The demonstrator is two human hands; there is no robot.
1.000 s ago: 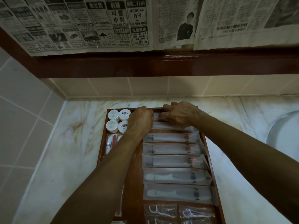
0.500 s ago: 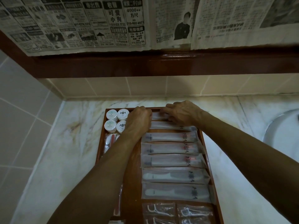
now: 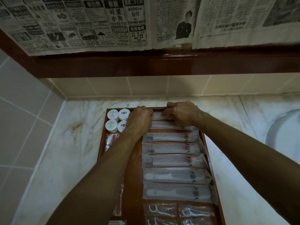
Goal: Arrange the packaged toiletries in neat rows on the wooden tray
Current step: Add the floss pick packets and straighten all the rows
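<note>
- Newspaper sheets (image 3: 97, 21): hung above a dark wooden ledge (image 3: 162, 62); legible print includes "4000++", "方尺", "小狗" and phone numbers such as "019-860 4923".
- Round white tubs (image 3: 117, 120): four, set two by two in the far left corner of the wooden tray (image 3: 101, 143); a dark emblem marks the right pair, other label text too small to read.
- Long sachets (image 3: 172, 148): stacked in a column down the tray's right side, each lying crosswise, each with a small dark emblem near its right end; wording unreadable.
- Floss-pick packets (image 3: 162, 211): at the tray's near end.
- Top sachet (image 3: 158, 115): lies against the tray's far rim, between both hands.
- Left hand (image 3: 139, 122): fingers curled, grip on the top sachet's left end, just beside the tubs.
- Right hand (image 3: 181, 113): fingers curled, grip on the same sachet's right part, at the far rim.
- Marble counter (image 3: 68, 151): bare surface left of the tray up to the tiled wall; a basin edge (image 3: 276, 135) curves in at right.
</note>
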